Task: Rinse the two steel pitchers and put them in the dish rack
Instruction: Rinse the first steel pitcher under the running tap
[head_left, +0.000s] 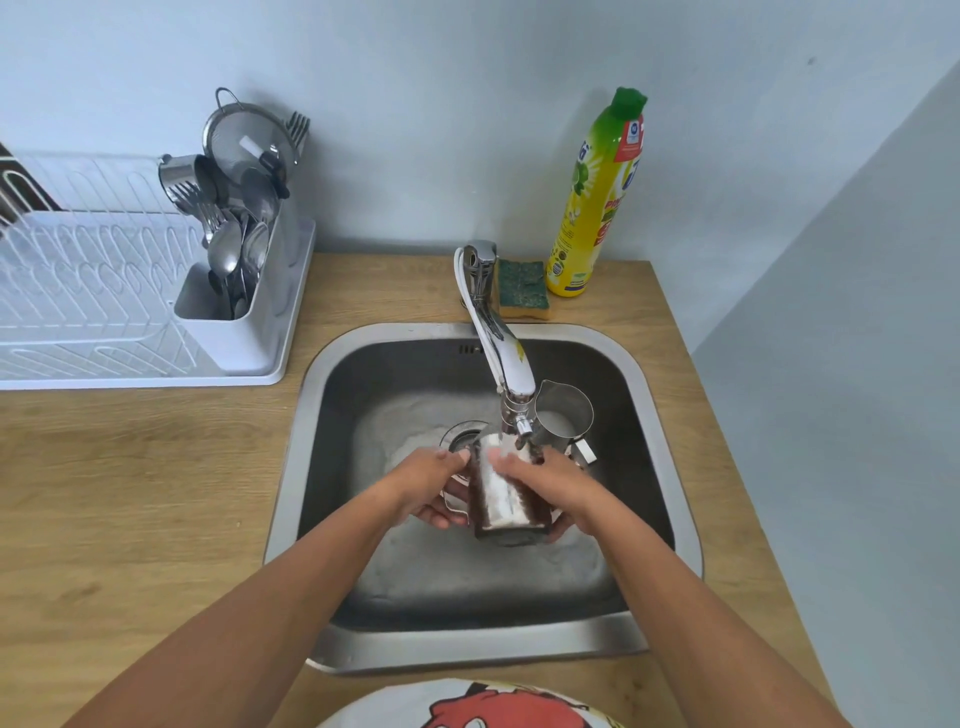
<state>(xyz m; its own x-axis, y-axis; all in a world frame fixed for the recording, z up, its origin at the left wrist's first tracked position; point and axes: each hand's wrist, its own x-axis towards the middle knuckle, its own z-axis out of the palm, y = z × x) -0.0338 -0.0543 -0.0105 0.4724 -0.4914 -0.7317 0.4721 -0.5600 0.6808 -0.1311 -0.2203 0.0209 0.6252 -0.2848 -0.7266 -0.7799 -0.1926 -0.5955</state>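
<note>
Both hands hold 1 steel pitcher (501, 493) under the faucet (511, 384) so the water runs over its wall. The left hand (434, 486) grips what seems to be the handle; the right hand (553, 486) wraps the body. The pitcher's long axis is tilted, its base toward the person, its mouth toward the spout. The second pitcher (563, 415) stands upright in the sink (670, 457), just behind.

rack (78, 291) tines: bare | faucet (498, 343) overhangs sink (649, 415) centre | second pitcher (563, 415) crowds right of spout
</note>
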